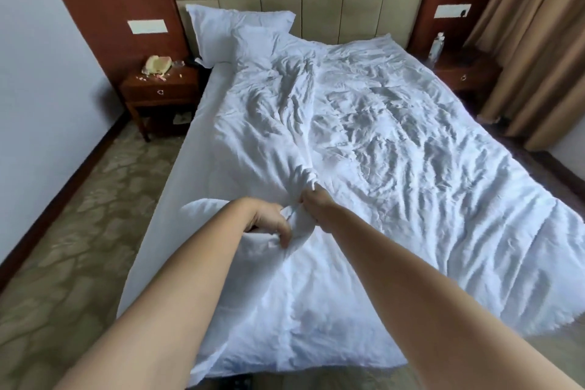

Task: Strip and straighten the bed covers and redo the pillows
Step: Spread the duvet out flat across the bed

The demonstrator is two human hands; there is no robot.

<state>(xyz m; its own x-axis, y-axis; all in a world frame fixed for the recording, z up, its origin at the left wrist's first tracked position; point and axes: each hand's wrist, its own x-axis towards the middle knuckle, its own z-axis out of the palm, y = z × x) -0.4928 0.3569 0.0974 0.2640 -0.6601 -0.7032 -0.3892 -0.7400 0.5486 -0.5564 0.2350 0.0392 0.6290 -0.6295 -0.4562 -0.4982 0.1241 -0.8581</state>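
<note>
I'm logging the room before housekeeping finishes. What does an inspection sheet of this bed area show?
Surface: bed, white sheet bare along its left side.
Job's things: duvet rumpled, skewed right; pillows stacked at headboard, left.
Clutter: scraps on left nightstand; bottle on right nightstand.
Grippers: left hand and right hand bunch the duvet.
Cables: nothing seen.
Surroundings: curtain right, carpet.

We see two bare forearms coming into view from the bottom edge, with no sleeves on either as far as the picture reaches. Our left hand (269,225) and right hand (311,199) wear no gloves. We make out no watch, bracelet or ring on the wrists or fingers. The fingers of both hands are partly hidden.
</note>
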